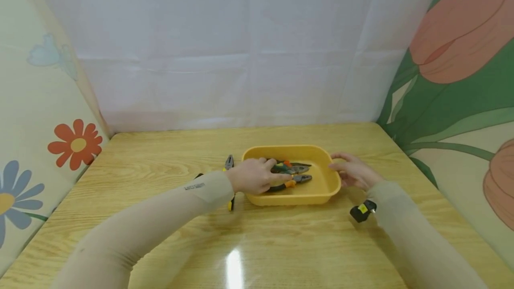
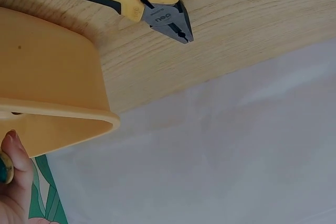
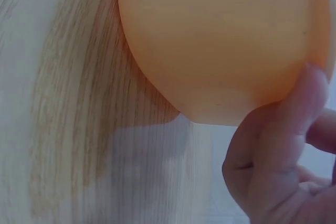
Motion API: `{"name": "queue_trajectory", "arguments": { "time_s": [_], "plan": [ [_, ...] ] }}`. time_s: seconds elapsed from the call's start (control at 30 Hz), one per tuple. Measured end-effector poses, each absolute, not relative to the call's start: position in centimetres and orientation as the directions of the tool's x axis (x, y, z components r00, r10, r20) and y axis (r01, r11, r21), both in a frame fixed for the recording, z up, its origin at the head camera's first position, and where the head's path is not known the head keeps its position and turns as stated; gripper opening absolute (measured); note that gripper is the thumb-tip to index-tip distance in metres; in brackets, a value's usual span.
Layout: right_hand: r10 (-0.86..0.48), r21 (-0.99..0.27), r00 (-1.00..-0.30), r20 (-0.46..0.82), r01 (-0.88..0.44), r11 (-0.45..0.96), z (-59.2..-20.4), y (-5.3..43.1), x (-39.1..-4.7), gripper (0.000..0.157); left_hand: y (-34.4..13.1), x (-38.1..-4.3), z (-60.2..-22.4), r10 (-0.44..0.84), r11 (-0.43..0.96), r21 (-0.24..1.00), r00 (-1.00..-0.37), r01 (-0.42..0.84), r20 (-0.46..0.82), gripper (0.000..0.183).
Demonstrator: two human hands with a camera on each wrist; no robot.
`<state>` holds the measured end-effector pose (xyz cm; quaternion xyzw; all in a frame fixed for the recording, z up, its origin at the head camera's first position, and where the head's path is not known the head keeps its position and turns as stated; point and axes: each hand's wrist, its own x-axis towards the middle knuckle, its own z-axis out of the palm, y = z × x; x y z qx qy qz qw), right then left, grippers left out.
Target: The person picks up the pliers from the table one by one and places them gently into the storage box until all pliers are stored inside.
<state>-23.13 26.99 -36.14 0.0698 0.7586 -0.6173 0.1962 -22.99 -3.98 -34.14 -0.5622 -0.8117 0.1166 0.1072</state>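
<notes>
A yellow plastic bin [image 1: 289,200] stands on the table with several pliers inside. My left hand [image 1: 253,175] reaches over its left side. In the left wrist view, the thumb [image 2: 17,156] lies against a green-and-yellow handle end, held in the hand; the other fingers are out of that view. Beside the hand in the bin lie pliers with black-and-orange handles [image 1: 290,183]. My right hand [image 1: 355,173] pinches the bin's right rim, thumb [image 3: 294,114] on the outer wall. Yellow-and-black pliers [image 2: 168,19] lie outside the bin at its left, partly hidden by my left arm.
The wooden table [image 1: 180,244] runs back to a white cloth backdrop [image 1: 225,57]. Flower-patterned panels [image 1: 453,101] stand along both sides. A small black-and-yellow device [image 1: 363,211] sits at my right wrist.
</notes>
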Motion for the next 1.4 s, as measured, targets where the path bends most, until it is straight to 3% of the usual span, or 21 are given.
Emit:
{"name": "queue_trajectory", "arguments": {
  "time_s": [0.1,0.47,0.87,1.4],
  "plan": [
    [-0.139,-0.911,-0.914,-0.38,0.345,0.226,-36.1,26.9,-23.1,0.05,-3.6,-23.2,-34.3,0.942,0.326,-0.314,-0.335,0.891,0.027,0.049],
    [-0.147,-0.911,-0.911,-0.386,0.351,0.217,-36.0,27.1,-22.9,0.05,-2.4,-23.4,-34.3,0.91,0.328,-0.355,-0.393,0.875,-0.129,0.05],
    [-0.168,-0.927,-0.92,-0.353,0.32,0.197,-36.3,27.1,-23.0,0.05,-1.4,-23.9,-35.0,0.931,0.22,-0.421,-0.318,0.88,-0.178,0.05],
    [-0.161,-0.921,-0.918,-0.362,0.325,0.216,-36.6,27.2,-23.2,0.052,-1.7,-24.7,-36.7,0.939,0.156,-0.457,-0.275,0.876,-0.206,0.052]
  ]
}}
